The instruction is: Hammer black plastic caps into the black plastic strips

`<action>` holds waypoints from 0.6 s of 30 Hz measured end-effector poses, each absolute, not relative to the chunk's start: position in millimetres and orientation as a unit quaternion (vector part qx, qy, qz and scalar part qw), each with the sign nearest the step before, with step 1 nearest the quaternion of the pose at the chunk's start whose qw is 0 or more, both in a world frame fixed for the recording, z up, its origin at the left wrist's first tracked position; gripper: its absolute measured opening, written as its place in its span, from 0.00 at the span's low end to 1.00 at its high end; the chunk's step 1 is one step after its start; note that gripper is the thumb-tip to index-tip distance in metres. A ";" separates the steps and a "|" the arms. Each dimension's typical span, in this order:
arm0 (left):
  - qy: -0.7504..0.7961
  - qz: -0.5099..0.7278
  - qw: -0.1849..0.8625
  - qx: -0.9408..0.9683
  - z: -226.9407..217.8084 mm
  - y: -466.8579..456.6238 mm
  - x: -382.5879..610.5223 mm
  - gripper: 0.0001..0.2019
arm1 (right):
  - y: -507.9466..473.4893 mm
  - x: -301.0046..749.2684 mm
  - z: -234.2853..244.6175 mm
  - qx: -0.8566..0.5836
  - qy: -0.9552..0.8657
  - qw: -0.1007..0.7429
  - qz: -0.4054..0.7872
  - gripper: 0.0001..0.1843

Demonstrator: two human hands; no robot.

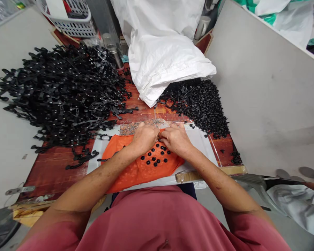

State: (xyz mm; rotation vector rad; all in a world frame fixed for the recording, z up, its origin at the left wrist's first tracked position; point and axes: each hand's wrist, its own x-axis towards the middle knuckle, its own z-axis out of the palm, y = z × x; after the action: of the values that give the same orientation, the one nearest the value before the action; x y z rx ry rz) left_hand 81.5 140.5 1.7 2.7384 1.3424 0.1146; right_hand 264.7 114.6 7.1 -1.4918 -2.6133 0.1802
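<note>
My left hand (144,136) and my right hand (176,138) meet knuckle to knuckle over an orange cloth (136,167) on the table's near edge. Both have their fingers curled under and pressed together; what they pinch is hidden beneath them. Several small black round pieces (155,157) lie loose on the cloth just below my hands. A big heap of black plastic strips (62,94) fills the left of the table. A smaller heap of black round parts (199,104) lies to the right, behind my right hand.
A white woven sack (162,59) leans at the back of the red wooden table (52,170). A white basket (70,21) and a metal cylinder (115,55) stand behind the strips. Grey partition walls (264,97) close in both sides. A white sheet (199,137) lies under the cloth.
</note>
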 end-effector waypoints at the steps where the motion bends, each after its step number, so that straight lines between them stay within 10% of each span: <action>1: 0.443 0.042 0.042 0.895 1.9 139.0 82.2 0.11 | 115.4 261.5 6.0 -0.489 -0.868 0.064 0.062 0.12; 18: 0.498 0.060 0.161 0.850 9.4 154.8 27.1 0.11 | 142.2 258.1 7.8 -0.520 -0.849 0.074 0.061 0.11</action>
State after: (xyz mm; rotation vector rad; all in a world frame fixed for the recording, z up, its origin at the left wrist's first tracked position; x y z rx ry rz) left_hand 27.1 154.8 9.4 2.4255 1.4231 0.1717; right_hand 258.1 142.2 7.8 -1.5619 -2.5468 0.1835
